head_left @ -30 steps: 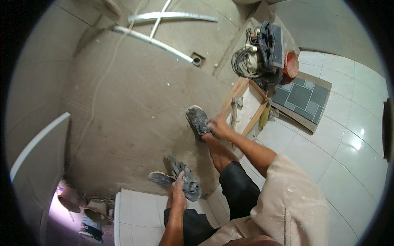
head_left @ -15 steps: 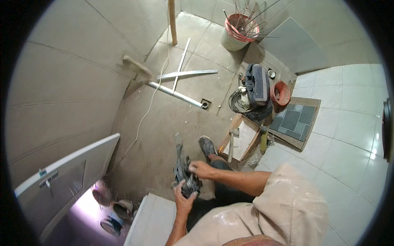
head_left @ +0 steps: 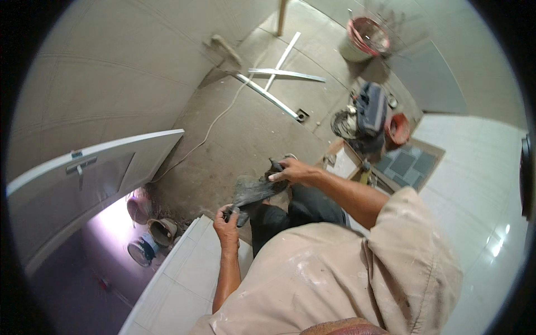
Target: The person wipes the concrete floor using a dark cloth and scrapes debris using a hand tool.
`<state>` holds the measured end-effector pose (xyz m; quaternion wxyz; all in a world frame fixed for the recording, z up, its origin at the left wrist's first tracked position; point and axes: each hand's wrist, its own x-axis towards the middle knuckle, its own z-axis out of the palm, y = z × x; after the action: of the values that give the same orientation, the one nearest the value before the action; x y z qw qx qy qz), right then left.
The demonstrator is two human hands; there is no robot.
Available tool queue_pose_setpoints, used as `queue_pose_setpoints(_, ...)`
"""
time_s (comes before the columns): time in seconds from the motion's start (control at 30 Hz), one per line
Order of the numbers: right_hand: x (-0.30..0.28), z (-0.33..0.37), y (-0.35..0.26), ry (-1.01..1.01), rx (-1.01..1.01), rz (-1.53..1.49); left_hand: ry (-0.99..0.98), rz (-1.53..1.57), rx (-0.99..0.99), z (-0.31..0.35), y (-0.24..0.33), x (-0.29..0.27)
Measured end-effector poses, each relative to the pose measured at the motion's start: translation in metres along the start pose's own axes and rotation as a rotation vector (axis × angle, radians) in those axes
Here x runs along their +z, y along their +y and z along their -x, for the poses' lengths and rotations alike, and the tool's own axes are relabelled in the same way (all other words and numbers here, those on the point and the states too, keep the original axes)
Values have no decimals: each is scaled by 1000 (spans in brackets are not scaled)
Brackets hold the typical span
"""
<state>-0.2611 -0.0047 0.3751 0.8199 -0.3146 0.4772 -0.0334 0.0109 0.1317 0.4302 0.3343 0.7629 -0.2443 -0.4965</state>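
Hands first: the left hand is curled shut around the near end of a dark, dusty work glove, and the right hand pinches the far end, fingers closed on the cuff or fingertips, can't tell which. The glove hangs stretched between both hands, held up over the person's dark trousers, well above the floor, and the pull from both ends is what keeps it from sagging in the middle.

Just under the left arm there's a patch of white tiled floor with a clean edge, where it drops off to the bare concrete floor. Off to the left, a white door stands ajar, with a couple of small buckets tucked in the corner by it, out of the walkway.

Past the right hand sits a shallow wooden box and a grey patterned tile board, laid flat at the edge of the finished tiles. Further out, a dark tool bag and a red tub are bunched together near the wall. Farthest off, aluminium straightedges lie crossed on the concrete, a white cord snakes past them, and a red bucket full of tools stands by the back wall.
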Motion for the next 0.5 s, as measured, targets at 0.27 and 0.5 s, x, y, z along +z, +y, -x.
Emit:
queue_pose_setpoints(0.27, 68, -30, -21, 251, -178, 555, -141, 298, 11, -16, 19, -43)
queue_pose_setpoints(0.5, 175, -55, -48, -33, 150, -250, -579, 202, 36, -5, 63, -84)
